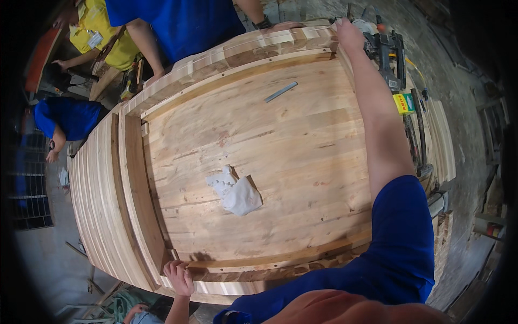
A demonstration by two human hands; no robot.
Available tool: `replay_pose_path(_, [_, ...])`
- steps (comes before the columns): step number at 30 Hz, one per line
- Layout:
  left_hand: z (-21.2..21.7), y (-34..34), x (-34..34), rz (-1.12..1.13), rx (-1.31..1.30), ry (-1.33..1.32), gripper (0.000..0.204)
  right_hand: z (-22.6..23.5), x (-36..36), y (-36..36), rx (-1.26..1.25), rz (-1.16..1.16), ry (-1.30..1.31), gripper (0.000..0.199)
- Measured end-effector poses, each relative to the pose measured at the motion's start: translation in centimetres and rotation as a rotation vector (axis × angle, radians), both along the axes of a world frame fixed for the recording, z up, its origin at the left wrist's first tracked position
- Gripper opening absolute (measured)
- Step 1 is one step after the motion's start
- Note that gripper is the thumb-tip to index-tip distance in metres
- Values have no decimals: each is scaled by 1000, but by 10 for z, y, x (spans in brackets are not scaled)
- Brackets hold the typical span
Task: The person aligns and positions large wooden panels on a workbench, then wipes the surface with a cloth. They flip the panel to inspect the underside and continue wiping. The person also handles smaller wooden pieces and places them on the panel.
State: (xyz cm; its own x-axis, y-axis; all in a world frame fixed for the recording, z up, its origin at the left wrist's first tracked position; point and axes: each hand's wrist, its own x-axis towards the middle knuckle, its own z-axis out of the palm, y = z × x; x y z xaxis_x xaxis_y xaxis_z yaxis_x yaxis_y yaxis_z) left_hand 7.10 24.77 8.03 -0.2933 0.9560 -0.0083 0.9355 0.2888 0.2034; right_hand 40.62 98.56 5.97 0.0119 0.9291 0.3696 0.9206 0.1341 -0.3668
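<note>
A large wooden panel (302,156) lies before me, bordered by raised wooden rails. At its near left corner, my left hand (179,277) curls its fingers over the top of the wooden frame (237,283). My right arm stretches across the right side, and my right hand (349,35) is closed at the far right corner; what its fingers hold there is too small to make out. On the panel rest a crumpled white bag (242,195) with white bits beside it and a grey metal strip (281,92).
A nail gun (386,59), a green and yellow box (403,103) and dark clamps or bars (414,129) line the right side. Across the frame stands a person in blue (178,24), hands on the far rail. Others in yellow (102,32) and blue (67,119) are at left.
</note>
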Motion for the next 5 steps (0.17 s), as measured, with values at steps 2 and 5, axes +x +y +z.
replay_pose_path(2, [1, 3, 0, 2, -10, -2, 28, -2, 15, 7, -6, -22, 2, 36])
replay_pose_path(5, [1, 5, 0, 16, -41, -11, 29, -5, 29, 20, -17, -42, -3, 37])
